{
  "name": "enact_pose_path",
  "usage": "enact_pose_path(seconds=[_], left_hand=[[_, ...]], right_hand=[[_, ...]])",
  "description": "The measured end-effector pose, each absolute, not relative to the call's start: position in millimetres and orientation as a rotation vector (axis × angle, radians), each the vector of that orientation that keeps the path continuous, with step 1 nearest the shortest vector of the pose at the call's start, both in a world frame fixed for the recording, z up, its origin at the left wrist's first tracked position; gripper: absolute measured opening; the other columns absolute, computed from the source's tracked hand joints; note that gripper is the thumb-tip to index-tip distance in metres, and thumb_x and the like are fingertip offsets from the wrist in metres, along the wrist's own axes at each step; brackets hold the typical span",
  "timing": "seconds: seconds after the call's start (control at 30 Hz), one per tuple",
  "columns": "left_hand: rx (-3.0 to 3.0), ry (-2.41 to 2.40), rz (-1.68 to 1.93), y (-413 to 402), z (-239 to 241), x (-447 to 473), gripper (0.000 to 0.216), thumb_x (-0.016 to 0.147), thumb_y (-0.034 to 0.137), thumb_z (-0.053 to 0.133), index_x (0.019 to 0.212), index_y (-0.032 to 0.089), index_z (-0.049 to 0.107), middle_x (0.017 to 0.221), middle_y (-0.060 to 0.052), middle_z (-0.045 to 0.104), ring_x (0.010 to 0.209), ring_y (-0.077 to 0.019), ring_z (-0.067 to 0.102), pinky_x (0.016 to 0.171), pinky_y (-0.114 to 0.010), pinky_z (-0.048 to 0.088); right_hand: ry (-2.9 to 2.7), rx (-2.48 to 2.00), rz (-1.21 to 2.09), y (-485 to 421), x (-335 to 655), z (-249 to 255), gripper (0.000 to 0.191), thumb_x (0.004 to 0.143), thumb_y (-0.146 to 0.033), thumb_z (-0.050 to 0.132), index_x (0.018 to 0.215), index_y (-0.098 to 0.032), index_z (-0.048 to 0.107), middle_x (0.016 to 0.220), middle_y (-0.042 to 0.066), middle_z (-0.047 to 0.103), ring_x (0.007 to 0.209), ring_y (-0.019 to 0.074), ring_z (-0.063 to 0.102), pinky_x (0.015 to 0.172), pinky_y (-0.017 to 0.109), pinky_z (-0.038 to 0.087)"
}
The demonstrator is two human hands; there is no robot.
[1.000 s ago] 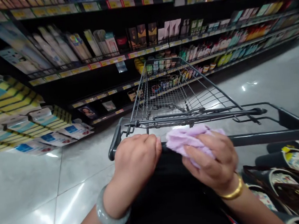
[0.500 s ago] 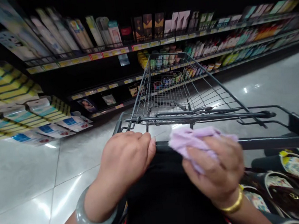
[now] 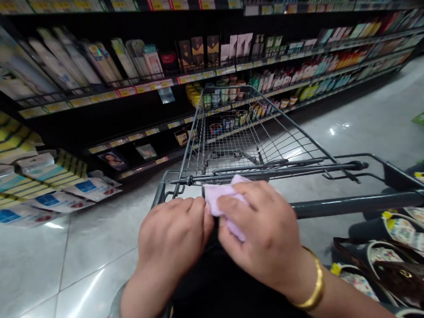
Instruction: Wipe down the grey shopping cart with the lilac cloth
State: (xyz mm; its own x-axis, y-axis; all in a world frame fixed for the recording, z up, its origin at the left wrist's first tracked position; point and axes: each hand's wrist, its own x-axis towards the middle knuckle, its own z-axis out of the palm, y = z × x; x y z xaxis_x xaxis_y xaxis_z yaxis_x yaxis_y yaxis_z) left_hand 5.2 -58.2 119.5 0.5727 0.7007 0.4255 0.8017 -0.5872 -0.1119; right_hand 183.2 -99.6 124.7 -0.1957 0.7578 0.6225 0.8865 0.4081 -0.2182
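A grey wire shopping cart [image 3: 300,140] stands in front of me, its basket pointing away; nothing shows inside it. My left hand [image 3: 174,232] is wrapped round the left part of the dark handlebar [image 3: 351,204]. Close beside it, my right hand [image 3: 264,229] grips a crumpled light purple cloth [image 3: 219,198] and presses it round the same bar. The cloth's edge meets the fingers of my left hand. Both hands hide the bar under them. A pale bangle [image 3: 118,313] circles my left wrist, a gold bangle [image 3: 316,281] my right.
Shelves [image 3: 115,91] packed with boxes and tubes run across behind the cart. On the left are stacked yellow-striped packs [image 3: 49,179]. At the lower right sit several round containers [image 3: 411,240] and a brown leather bag [image 3: 407,280]. Grey tiled floor [image 3: 24,272] shows on both sides.
My right hand has slid the cloth left along the handlebar, up against my left hand. My left hand keeps its hold. The view has tilted up slightly.
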Motion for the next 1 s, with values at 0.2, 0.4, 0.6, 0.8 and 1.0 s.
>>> enact_pose_path(seconds=[0.2,0.4,0.6,0.8,1.0], left_hand=[[-2.673,-1.215,-0.629,-49.4,123.8,-25.9,0.028,0.093,0.026,0.043,0.073,0.021,0.062,0.071,-0.001,0.066,0.073,-0.0180,0.059,0.090,-0.040,0.043],[-2.676,-1.175,-1.001,-39.7,101.3,-29.0,0.025,0.089,0.019,0.045,0.067,0.021,0.056,0.063,0.000,0.060,0.067,-0.0150,0.056,0.098,-0.041,0.048],[-2.727,-1.097,-1.105,-36.2,95.6,-34.6,0.021,0.088,0.023,0.047,0.070,0.021,0.057,0.070,-0.002,0.063,0.072,-0.0166,0.059,0.097,-0.043,0.050],[-2.710,-1.196,-1.067,-38.3,101.4,-27.8,0.025,0.089,0.016,0.047,0.069,0.020,0.061,0.064,0.001,0.063,0.066,-0.0134,0.056,0.098,-0.041,0.047],[-2.767,-1.165,-1.136,-30.5,102.9,-26.5,0.029,0.091,0.020,0.046,0.064,0.020,0.057,0.066,0.000,0.064,0.064,-0.0137,0.056,0.094,-0.039,0.048]], right_hand=[[-2.091,-1.521,0.101,-84.5,198.3,136.5,0.021,0.082,-0.025,0.058,0.102,-0.023,0.064,0.094,0.004,0.065,0.089,0.0209,0.058,0.081,0.036,0.047],[-2.123,-1.433,0.003,-79.9,164.4,136.2,0.021,0.084,-0.027,0.056,0.102,-0.021,0.065,0.097,0.007,0.063,0.092,0.0226,0.056,0.082,0.038,0.047],[-2.024,-1.038,-0.505,-91.9,138.5,104.0,0.020,0.083,-0.029,0.064,0.102,-0.032,0.068,0.109,0.003,0.062,0.098,0.0217,0.054,0.082,0.038,0.046],[-1.967,-0.885,-0.666,-110.5,189.9,75.0,0.024,0.069,-0.027,0.079,0.088,-0.038,0.070,0.104,-0.001,0.061,0.100,0.0221,0.051,0.086,0.041,0.048],[-1.948,-0.846,-0.671,-98.1,156.0,64.6,0.024,0.073,-0.039,0.077,0.095,-0.044,0.070,0.117,-0.009,0.059,0.104,0.0187,0.050,0.087,0.036,0.046]])
